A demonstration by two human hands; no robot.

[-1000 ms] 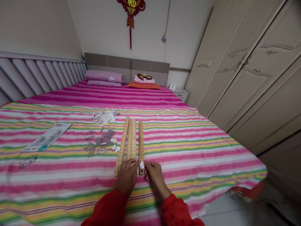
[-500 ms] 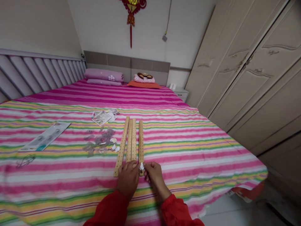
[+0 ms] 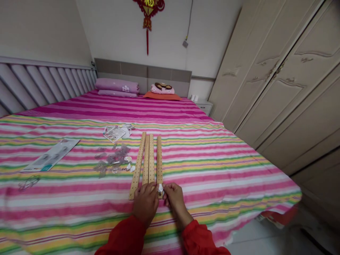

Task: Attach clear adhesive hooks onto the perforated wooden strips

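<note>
Four perforated wooden strips lie lengthwise on the striped cloth; the rightmost strip (image 3: 159, 159) is set slightly apart from the others. At its near end sits a small white piece (image 3: 160, 187) with a dark spot below it, too small to name exactly. My right hand (image 3: 174, 196) pinches the piece from the right with thumb and fingertips. My left hand (image 3: 146, 202) is closed, its fingers bent over the near ends of the middle strips (image 3: 151, 156) and its tips at the piece's left side. The left strip (image 3: 137, 170) reaches past that hand.
Left of the strips lies a scatter of small clear bags and white pieces (image 3: 117, 157). Beyond it are clear packets (image 3: 117, 132). A long packaging card (image 3: 51, 156) and thin loops (image 3: 29, 182) lie farther left. The bed's edge drops off toward the wardrobe (image 3: 287, 88).
The hands stay around the white piece at the strip's near end. My left hand has shifted very slightly; the strips and scattered things have not moved.
</note>
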